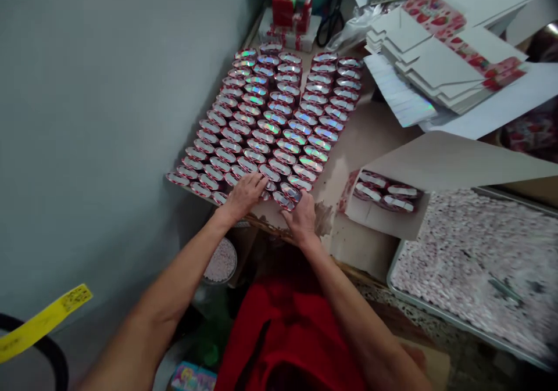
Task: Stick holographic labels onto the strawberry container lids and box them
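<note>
Many small red containers with shiny oval silver tops (261,126) stand upright in slanting rows on the table. My left hand (246,194) lies at the front edge of the rows, its fingers curled down on a silver-topped container partly hidden beneath them. At the front right corner of the rows, my right hand (303,214) has its thumb and fingers closed around a pair of these containers (286,196). To the right, an open white box (370,219) holds several more of the same containers.
A wide tray of pale pink granules (471,263) occupies the right side. Flat strawberry-print cartons (440,60) are stacked at the back right. A red tape dispenser (292,13) and black scissors (332,19) lie behind the rows. A grey wall (108,89) borders the left.
</note>
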Demonstrator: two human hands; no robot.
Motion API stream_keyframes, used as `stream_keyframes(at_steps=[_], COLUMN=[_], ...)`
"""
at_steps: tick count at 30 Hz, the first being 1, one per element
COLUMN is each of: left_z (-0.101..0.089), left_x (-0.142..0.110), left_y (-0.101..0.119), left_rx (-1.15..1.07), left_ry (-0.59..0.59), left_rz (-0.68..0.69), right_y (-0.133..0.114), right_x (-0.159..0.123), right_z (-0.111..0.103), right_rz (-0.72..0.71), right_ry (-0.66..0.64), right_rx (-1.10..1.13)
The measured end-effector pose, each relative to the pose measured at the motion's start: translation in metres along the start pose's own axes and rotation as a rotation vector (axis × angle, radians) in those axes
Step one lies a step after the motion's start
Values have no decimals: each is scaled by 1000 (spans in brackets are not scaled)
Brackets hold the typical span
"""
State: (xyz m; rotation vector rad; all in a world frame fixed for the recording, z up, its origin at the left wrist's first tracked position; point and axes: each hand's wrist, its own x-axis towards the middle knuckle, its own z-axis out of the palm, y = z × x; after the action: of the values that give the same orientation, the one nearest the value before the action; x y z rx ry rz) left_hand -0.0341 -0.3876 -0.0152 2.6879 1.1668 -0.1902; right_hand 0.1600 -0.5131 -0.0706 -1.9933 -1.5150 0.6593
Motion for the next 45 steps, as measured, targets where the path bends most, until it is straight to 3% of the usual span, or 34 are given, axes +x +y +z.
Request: stream_keyframes(at_steps=[5, 10, 15, 18, 21, 24, 27, 29, 33, 36, 38, 40, 43, 45], left_z=[1, 14, 25, 25, 28, 30, 28, 28, 28, 18, 2, -22, -51, -58], left_x=[13, 16, 24, 25, 23, 20, 16, 16, 19, 15, 10, 10, 31, 59], left_y=[5, 3, -6, -10, -12, -9, -2, 2, -1, 3, 21, 55, 130, 181], left_rx=[38, 39, 75, 50, 2, -11, 14, 36, 38, 3, -14, -42, -183, -293], left_ry=[5, 39, 54, 39, 84, 111, 93, 85, 82, 124, 223, 369, 525, 508], left_rz=[98, 141, 212, 242, 223, 219, 256, 274, 277, 242, 208, 159, 119, 172], right_y=[-23, -13, 17, 35, 66, 112, 157, 175, 182, 178, 177, 176, 173, 173], right_x=[12, 15, -14, -42, -51, -35, -14, -8, -8, -8, -8, -9, -13, -14], right_z=[23, 10, -43, -102, -172, -222, -236, -235, -239, -242, -239, -232, -224, -224], right_rz=[59, -35, -110, -61, -42, -198, -347, -372, -326, -312, -270, -219, -151, -162], right_ry=[126, -97, -153, -40, 117, 60, -183, -250, -181, -248, -262, -216, -118, -103], right_rx=[-99, -214, -175, -123, -190, -301, -376, -421, -470, -521, -596, -657, -652, -609])
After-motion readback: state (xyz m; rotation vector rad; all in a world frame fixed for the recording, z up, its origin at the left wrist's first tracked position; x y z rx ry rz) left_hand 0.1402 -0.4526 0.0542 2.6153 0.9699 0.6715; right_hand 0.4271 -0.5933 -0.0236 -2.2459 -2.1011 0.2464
